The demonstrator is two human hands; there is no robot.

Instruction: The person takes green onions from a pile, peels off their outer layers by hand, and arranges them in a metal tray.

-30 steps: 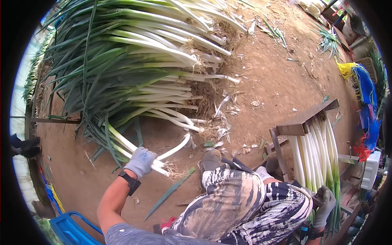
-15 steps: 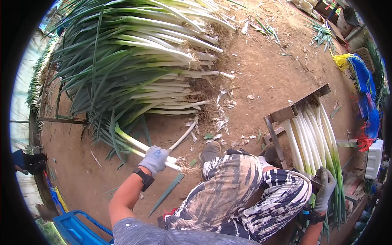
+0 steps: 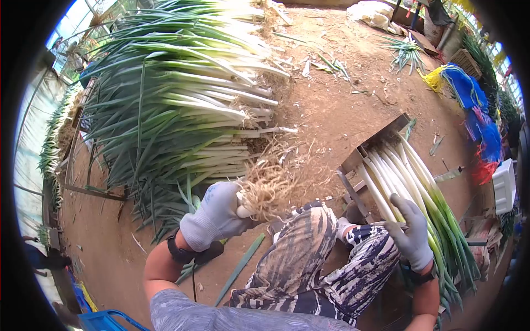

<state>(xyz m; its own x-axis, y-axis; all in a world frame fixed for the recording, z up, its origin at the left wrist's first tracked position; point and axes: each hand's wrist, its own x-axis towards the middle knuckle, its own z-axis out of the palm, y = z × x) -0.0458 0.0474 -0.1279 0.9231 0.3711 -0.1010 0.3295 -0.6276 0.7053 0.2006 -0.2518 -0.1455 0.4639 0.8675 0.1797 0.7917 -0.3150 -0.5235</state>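
Observation:
My left hand, in a grey work glove, is closed around long green onions, their shaggy roots raised toward me and their leaves trailing back down. My right hand, also gloved, is over the right-hand bunch of green onions, its fingers curled near the white stems. A thin pale thing shows at the thumb, too small to name. That bunch lies with its root ends against a metal frame and its green leaves toward me.
A large pile of green onions covers the ground at the upper left, roots facing right. Peelings and a cut leaf lie on the dirt floor. Blue netting, a white container and a blue chair stand around the edges.
My left hand has lifted the green onions off the ground, turning their roots up toward me. My right hand has moved up and left along the bunch, toward its white stems. The view has shifted.

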